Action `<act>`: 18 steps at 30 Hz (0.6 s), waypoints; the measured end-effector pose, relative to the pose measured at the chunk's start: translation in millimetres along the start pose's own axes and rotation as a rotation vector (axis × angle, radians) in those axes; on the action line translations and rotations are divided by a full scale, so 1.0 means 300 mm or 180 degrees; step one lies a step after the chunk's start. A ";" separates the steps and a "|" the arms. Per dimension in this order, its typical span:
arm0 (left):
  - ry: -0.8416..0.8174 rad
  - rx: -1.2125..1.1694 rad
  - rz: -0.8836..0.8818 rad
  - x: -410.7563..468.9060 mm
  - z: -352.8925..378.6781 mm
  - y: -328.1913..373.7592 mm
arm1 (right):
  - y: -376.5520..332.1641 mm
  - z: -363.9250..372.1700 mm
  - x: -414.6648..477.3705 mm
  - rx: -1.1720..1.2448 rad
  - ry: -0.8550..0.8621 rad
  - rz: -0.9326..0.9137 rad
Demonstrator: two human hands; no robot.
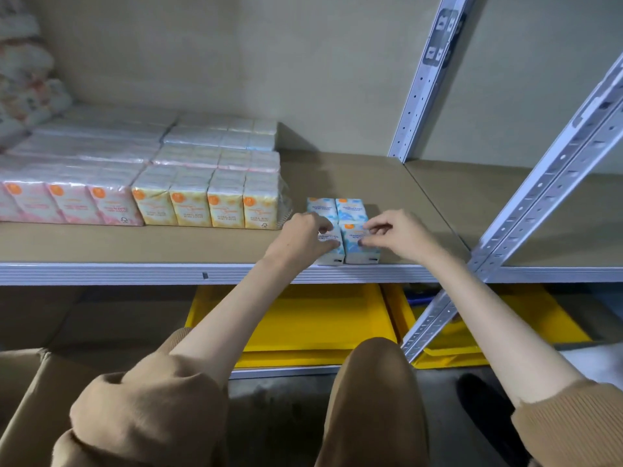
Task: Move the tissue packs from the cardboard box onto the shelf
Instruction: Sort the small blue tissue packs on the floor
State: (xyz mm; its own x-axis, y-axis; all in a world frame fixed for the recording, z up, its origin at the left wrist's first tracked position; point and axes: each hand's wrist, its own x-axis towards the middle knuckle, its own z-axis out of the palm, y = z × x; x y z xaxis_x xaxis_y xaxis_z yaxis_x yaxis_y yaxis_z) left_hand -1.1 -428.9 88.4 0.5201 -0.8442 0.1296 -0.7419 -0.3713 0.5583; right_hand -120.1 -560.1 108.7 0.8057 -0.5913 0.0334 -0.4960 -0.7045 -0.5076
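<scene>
Blue tissue packs (354,249) at shelf (168,244) front edge, pinched between curled fingers of left hand (303,235) and right hand (399,235), near yellow packs (205,205).

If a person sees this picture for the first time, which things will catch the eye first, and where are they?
First, two hands meet near the front edge of the shelf: the left hand and the right hand each pinch a front pack of the blue tissue packs, a small block of four. To their left stand long rows of yellow packs and pink packs, and bright yellow bins lie under the shelf.
</scene>
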 end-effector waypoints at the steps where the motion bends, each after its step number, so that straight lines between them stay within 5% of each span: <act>1: -0.0145 0.0109 0.0063 -0.001 0.000 -0.002 | 0.000 0.002 -0.009 -0.0315 -0.0186 -0.0169; 5: -0.0445 0.0454 0.0176 -0.007 0.012 -0.007 | 0.013 0.024 -0.024 -0.1008 -0.0441 -0.0392; 18: -0.0241 0.0475 0.0237 0.009 0.046 0.000 | 0.019 0.043 -0.017 -0.1041 -0.0301 -0.0446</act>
State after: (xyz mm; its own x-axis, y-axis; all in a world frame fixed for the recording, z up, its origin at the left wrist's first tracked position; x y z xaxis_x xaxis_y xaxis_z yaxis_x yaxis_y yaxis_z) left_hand -5.5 -436.3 77.4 0.4321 -0.8962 0.1009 -0.8347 -0.3550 0.4210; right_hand -122.8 -556.0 94.6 0.8920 -0.4521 -0.0046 -0.4437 -0.8733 -0.2011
